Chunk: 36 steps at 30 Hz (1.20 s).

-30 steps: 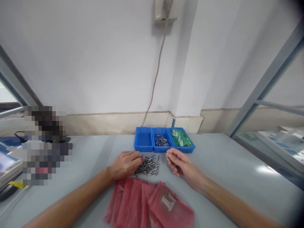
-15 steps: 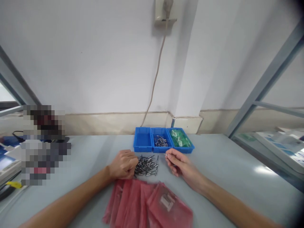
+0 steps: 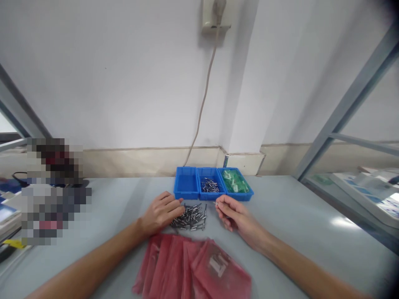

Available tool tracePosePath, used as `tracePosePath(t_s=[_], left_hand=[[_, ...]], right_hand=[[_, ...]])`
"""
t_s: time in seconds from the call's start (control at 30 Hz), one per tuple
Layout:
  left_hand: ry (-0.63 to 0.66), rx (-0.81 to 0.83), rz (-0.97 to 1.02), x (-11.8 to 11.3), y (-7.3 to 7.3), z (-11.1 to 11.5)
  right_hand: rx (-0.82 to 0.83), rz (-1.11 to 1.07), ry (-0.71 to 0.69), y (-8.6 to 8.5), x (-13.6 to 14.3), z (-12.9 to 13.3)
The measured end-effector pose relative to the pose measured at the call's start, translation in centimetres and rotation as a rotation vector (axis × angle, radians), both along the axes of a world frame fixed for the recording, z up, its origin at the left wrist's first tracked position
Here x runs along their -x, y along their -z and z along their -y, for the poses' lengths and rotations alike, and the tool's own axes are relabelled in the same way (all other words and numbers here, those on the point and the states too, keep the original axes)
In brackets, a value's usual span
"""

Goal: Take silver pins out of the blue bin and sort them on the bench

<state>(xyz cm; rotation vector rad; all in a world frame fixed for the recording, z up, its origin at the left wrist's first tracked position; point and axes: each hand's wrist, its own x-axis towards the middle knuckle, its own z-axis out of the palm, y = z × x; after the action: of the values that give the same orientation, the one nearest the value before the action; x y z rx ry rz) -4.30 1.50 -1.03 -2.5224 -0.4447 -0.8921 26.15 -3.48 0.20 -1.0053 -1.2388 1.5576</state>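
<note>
A pile of small metal pins (image 3: 192,216) lies on the grey table, in front of the blue bins. My left hand (image 3: 162,211) rests at the pile's left edge, its fingers stretched over the pins. Right of the pile, my right hand (image 3: 233,212) pinches a small metal pin, whose tip sticks out at the fingertips. More metal pins lie in the middle blue bin (image 3: 210,185). Green packets fill the right blue bin (image 3: 236,182), while the left blue bin (image 3: 186,182) holds nothing. Several red plastic bags (image 3: 193,268) overlap below the pile, one with a pale item inside.
A power cord (image 3: 204,97) hangs down the wall from a socket (image 3: 211,18) to behind the bins. Metal frame posts (image 3: 349,99) flank the table. At the left edge is a blurred-out person (image 3: 54,191), beside cables and equipment.
My left hand has opened from a curled shape, its fingers now extending over the pins. My right hand keeps its pinch in nearly the same place.
</note>
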Motion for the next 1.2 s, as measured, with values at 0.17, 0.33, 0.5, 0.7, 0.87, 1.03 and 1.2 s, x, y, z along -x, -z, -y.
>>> tracePosePath(t_s=[0.17, 0.33, 0.5, 0.7, 0.87, 1.03, 1.2], left_hand=[[0.07, 0.051, 0.057, -0.4, -0.3, 0.3], [0.188, 0.113, 0.07, -0.2, -0.3, 0.1], [0.021, -0.02, 0.047, -0.3, 0.0, 0.2], [-0.095, -0.146, 0.052, -0.6, -0.9, 1.2], [-0.072, -0.129, -0.037, -0.7, -1.7, 1.6], [0.055, -0.058, -0.027, -0.4, -1.2, 1.4], [0.033, 0.005, -0.042, 0.0, -0.7, 1.1]], right_hand=[[0.0, 0.014, 0.014, -0.5, 0.2, 0.2], [0.029, 0.021, 0.023, -0.9, 0.2, 0.3], [0.022, 0.018, 0.025, -0.7, 0.2, 0.3], [0.029, 0.012, 0.017, -0.6, 0.1, 0.2], [0.016, 0.018, 0.003, -0.6, 0.0, 0.3], [0.017, 0.019, 0.003, -0.6, 0.1, 0.4], [-0.01, 0.03, 0.045, -0.6, 0.0, 0.3]])
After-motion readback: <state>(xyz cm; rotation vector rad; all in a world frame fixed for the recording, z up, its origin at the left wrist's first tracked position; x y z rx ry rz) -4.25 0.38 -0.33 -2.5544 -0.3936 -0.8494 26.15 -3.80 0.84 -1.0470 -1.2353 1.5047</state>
